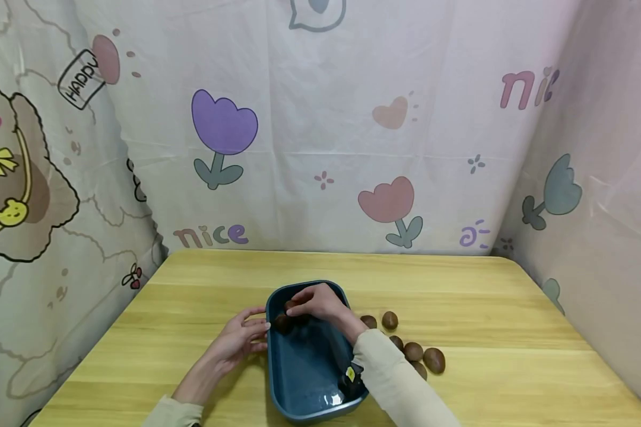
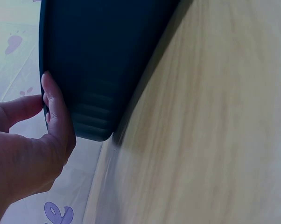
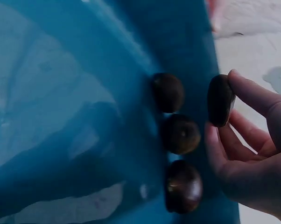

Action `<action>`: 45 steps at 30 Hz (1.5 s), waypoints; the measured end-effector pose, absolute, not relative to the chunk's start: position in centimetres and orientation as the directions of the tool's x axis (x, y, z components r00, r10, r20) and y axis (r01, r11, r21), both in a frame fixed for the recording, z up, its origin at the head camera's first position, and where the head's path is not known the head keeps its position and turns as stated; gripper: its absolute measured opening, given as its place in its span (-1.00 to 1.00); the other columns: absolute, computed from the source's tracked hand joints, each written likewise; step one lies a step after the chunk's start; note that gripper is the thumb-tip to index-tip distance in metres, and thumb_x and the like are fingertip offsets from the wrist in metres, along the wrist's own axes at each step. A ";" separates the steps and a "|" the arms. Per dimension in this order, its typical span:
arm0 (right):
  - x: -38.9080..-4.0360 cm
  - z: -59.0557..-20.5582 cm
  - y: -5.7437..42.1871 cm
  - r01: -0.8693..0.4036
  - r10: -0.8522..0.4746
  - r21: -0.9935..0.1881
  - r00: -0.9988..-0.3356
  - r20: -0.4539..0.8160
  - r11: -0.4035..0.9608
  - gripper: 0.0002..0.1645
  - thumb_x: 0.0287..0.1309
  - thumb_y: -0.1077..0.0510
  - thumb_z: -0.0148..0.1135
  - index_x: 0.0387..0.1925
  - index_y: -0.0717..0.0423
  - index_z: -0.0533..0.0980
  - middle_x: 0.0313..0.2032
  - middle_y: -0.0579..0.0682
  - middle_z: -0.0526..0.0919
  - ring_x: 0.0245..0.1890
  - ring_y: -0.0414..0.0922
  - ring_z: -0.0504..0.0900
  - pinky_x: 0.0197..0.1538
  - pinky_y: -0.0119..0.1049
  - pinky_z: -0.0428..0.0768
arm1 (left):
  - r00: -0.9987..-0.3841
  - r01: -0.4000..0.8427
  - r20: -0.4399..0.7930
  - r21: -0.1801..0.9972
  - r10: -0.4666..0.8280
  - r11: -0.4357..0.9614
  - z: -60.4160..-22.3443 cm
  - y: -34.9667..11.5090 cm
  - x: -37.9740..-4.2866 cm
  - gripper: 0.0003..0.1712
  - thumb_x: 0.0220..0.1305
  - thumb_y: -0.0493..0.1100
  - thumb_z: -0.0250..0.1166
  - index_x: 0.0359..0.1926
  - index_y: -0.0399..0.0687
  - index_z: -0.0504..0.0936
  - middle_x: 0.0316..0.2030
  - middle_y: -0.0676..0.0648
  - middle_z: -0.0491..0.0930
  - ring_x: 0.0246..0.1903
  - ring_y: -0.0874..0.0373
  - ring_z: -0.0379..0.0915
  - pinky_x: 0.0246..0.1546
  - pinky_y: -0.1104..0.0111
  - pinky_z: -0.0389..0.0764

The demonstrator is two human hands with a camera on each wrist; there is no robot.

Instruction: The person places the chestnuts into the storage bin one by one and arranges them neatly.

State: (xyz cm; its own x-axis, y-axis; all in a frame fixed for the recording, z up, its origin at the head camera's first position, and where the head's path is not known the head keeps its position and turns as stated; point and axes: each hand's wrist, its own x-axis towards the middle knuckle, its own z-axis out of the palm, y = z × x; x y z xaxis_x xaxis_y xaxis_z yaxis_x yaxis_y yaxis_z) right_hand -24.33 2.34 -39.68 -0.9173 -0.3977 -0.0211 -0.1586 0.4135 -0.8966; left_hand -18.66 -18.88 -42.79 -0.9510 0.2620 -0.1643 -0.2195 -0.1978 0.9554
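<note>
A dark blue rectangular tub with rounded corners stands on the table. My left hand holds its left side, thumb at the rim and fingers against the outer wall. Inside the tub's far end, my right hand pinches a brown chestnut between thumb and fingertips, close to the tub wall. Below it, three chestnuts lie in a row on the tub floor along that wall. The head view shows only part of these chestnuts, because the right hand covers some.
Several loose chestnuts lie on the wooden table right of the tub, some partly hidden by the right sleeve. A small black object with a yellow label sits at the right wrist. Printed curtains stand behind the table.
</note>
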 end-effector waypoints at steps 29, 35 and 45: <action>-23.5 -41.6 -0.5 -0.366 -0.525 -0.696 -0.851 -0.020 0.618 -0.74 -0.21 0.14 0.61 -0.43 0.14 0.68 -0.47 -0.13 0.61 -0.47 -0.25 0.50 -0.33 -0.42 0.50 | -0.954 -0.245 -0.200 0.949 0.223 -0.198 -43.1 -19.7 -18.5 -0.39 0.37 -0.38 0.10 0.33 -0.39 0.04 -0.23 -0.11 0.54 -0.35 0.20 0.56 -0.31 0.35 0.62; -23.8 -41.0 -0.3 -0.372 -0.542 -0.689 -0.839 -0.036 0.621 -0.75 -0.16 0.16 0.58 -0.40 0.16 0.68 -0.44 -0.09 0.63 -0.44 -0.23 0.50 -0.30 -0.41 0.51 | -0.951 -0.248 -0.198 0.947 0.236 -0.205 -42.7 -19.6 -18.8 -0.40 0.37 -0.39 0.10 0.32 -0.39 0.05 -0.22 -0.11 0.54 -0.35 0.20 0.56 -0.31 0.35 0.62; -24.6 -39.2 1.4 -0.291 -0.542 -0.723 -0.829 -0.137 0.627 -0.66 -0.02 0.14 0.49 -0.18 0.20 0.68 -0.29 -0.03 0.67 -0.31 -0.18 0.54 -0.21 -0.35 0.52 | -0.951 -0.248 -0.197 0.947 0.240 -0.206 -42.4 -18.9 -19.6 -0.42 0.36 -0.42 0.08 0.31 -0.38 0.06 -0.24 -0.11 0.53 -0.40 0.22 0.52 -0.33 0.36 0.62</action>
